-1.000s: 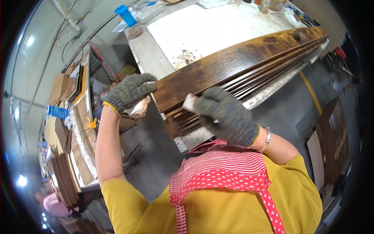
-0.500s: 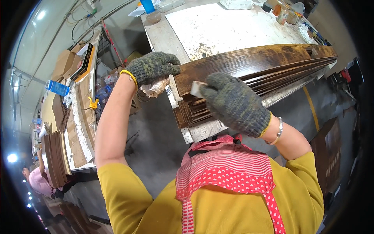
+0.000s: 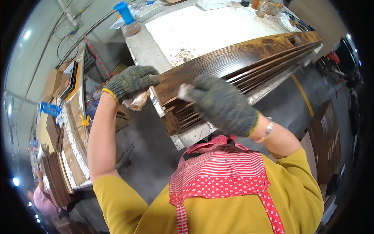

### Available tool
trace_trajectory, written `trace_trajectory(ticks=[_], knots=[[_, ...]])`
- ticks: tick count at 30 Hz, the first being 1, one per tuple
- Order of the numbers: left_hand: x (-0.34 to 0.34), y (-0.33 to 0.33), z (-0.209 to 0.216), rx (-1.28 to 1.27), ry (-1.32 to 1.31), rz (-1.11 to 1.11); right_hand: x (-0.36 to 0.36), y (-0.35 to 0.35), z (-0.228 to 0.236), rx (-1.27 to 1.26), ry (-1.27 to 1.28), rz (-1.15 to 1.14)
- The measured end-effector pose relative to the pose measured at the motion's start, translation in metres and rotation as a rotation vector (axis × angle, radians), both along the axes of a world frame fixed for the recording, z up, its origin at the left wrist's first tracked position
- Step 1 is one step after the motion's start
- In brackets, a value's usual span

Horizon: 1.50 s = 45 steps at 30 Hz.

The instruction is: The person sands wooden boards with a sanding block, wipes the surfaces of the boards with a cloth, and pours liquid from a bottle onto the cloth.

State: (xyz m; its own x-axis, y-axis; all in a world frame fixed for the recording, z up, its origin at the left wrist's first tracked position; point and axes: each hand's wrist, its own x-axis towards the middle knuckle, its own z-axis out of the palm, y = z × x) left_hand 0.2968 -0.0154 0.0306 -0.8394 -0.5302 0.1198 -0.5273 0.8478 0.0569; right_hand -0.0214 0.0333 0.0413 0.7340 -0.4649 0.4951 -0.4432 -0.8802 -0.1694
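Observation:
A dark brown wooden board with a ribbed grain tops a stack of similar boards on the workbench. My left hand, in a grey-green knitted glove, is closed on a crumpled, brown-stained pale rag. Its fingertips touch or nearly touch the board's left end. My right hand, gloved alike, grips a small whitish block at the board's front edge near that end. Whether the block touches the wood I cannot tell, and the block's far side is hidden by the glove.
A stained white sheet covers the bench behind the boards, with jars and a blue cup at the back. To the left stands a second bench with cardboard and stacked brown panels. A person is beside it.
The whole view has shifted, so bench and boards sit further left in the picture. Both hands keep nearly the same places at the board's left end, still holding the rag and the block.

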Motion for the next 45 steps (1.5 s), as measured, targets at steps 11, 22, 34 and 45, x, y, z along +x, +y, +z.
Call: trace_trajectory(ticks=[11, 22, 34, 45], knots=[[-0.037, 0.014, 0.025, 0.547, 0.169, 0.701, -0.104, -0.036, -0.001, 0.037, -0.043, -0.348], [-0.032, 0.018, 0.025, 0.508, 0.105, 0.728, -0.141, -0.06, -0.02, -0.135, -0.066, -0.265], [-0.051, 0.012, 0.032, 0.604, 0.144, 0.772, -0.172, -0.076, -0.036, -0.245, -0.109, -0.458], [-0.079, 0.078, 0.07, 0.176, 0.397, 0.996, -0.232, -0.158, 0.017, 0.858, -0.739, -0.182]])
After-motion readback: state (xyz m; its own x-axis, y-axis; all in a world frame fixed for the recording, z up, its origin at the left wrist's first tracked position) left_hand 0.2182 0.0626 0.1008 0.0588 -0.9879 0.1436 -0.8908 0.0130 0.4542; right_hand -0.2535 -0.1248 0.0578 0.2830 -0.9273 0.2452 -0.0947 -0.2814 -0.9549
